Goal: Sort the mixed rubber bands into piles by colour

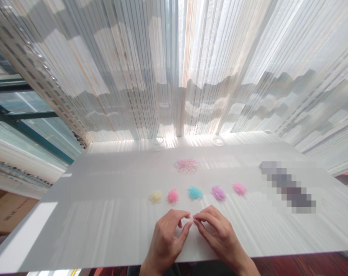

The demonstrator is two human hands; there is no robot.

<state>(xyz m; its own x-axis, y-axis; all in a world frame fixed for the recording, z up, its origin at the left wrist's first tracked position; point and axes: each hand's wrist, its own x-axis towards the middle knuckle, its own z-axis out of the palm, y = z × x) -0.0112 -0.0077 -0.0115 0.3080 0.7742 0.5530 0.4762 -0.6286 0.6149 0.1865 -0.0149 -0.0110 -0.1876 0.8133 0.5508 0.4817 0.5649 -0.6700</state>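
My left hand [170, 234] and my right hand [216, 233] meet fingertip to fingertip above the white table, near its front edge. Thumb and forefinger of each are brought together in a pinch. Something tiny and pale seems to be between them, too small to make out. Just beyond lies a row of small heaps of thin, thread-like pieces: a pale yellow heap [155, 197], a coral pink heap [173, 196], a turquoise heap [195, 193], a purple heap [218, 193] and a light pink heap [239, 188]. Behind them a mixed-colour heap [187, 165] is spread loosely.
A clear round container [159, 142] and a clear round lid or dish [218, 141] stand at the table's [104, 230] back edge. A blurred-out dark object [289, 188] lies on the right. Striped sheer curtains [174, 69] hang behind. A cardboard box [9, 212] is at the left.
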